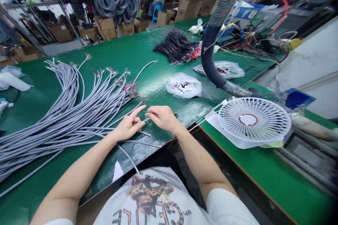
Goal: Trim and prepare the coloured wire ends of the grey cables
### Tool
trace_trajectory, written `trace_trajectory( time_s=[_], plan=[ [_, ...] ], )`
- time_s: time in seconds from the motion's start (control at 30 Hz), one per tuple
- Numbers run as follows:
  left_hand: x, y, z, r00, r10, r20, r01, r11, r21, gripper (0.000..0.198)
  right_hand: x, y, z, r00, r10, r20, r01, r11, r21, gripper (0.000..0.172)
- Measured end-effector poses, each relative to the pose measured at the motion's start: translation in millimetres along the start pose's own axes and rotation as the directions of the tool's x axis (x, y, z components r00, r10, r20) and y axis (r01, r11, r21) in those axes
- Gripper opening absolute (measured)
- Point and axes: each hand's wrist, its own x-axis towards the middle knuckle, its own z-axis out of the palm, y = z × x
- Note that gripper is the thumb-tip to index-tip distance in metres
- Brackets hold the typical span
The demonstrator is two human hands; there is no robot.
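Note:
My left hand [128, 126] is closed on a grey cable [145, 120], its index finger stretched out towards the upper right. The short end of this cable shows between the two hands. Just to the right, my right hand [163, 117] has its thumb and fingers pinched at that end; what exactly lies between the fingertips is partly hidden. A large bundle of grey cables [79, 130] spreads over the left of the green table, many with stripped ends showing coloured wires. Several loose cable ends lie below my left hand, near the table edge.
Behind my hands lie a clear plastic bag [184, 85] and a bundle of black wires [175, 46]. A dark flexible hose [211, 42] hangs down at the right. A white fan [255, 121] stands near the right side. Two people sit far back.

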Motion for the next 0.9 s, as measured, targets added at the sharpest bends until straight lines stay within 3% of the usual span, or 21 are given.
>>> trace_trajectory(
  time_s=[0.1, 0.27, 0.43, 0.57, 0.67, 0.77, 0.9],
  plan=[
    [0, 0, -0.6, 1.0, -0.006, 0.004, 0.006, 1.0, -0.017, 0.068, 11, 7, 0, 0.994, 0.076, 0.075, -0.079, 0.996, 0.043, 0.015],
    [0, 0, -2.3, 1.0, -0.012, 0.02, 0.013, 0.998, -0.062, 0.075, 17, 20, -13, 0.991, 0.103, 0.088, -0.125, 0.943, 0.309, 0.025],
    [0, 1, -3.4, 0.999, -0.018, 0.039, 0.022, 0.996, -0.092, 0.078, 20, 16, -29, 0.949, 0.027, 0.315, -0.152, 0.913, 0.379, 0.041],
    [-1, 0, -3.4, 0.999, -0.013, 0.046, 0.017, 0.995, -0.094, 0.08, 23, 7, -24, 0.913, -0.028, 0.407, -0.13, 0.925, 0.357, 0.03],
    [-1, -2, -3.4, 0.999, -0.008, 0.04, 0.011, 0.997, -0.082, 0.08, 27, 9, -9, 0.905, 0.019, 0.425, -0.201, 0.899, 0.389, 0.023],
    [-1, -3, -3.5, 1.0, -0.012, 0.004, 0.012, 0.997, -0.077, 0.077, 30, 15, 4, 0.921, 0.155, 0.356, -0.309, 0.849, 0.429, 0.026],
    [1, -5, -4.3, 0.998, 0.004, -0.059, -0.012, 0.993, -0.121, 0.075, 22, 12, 5, 0.968, 0.241, -0.073, -0.196, 0.903, 0.381, 0.027]
  ],
)
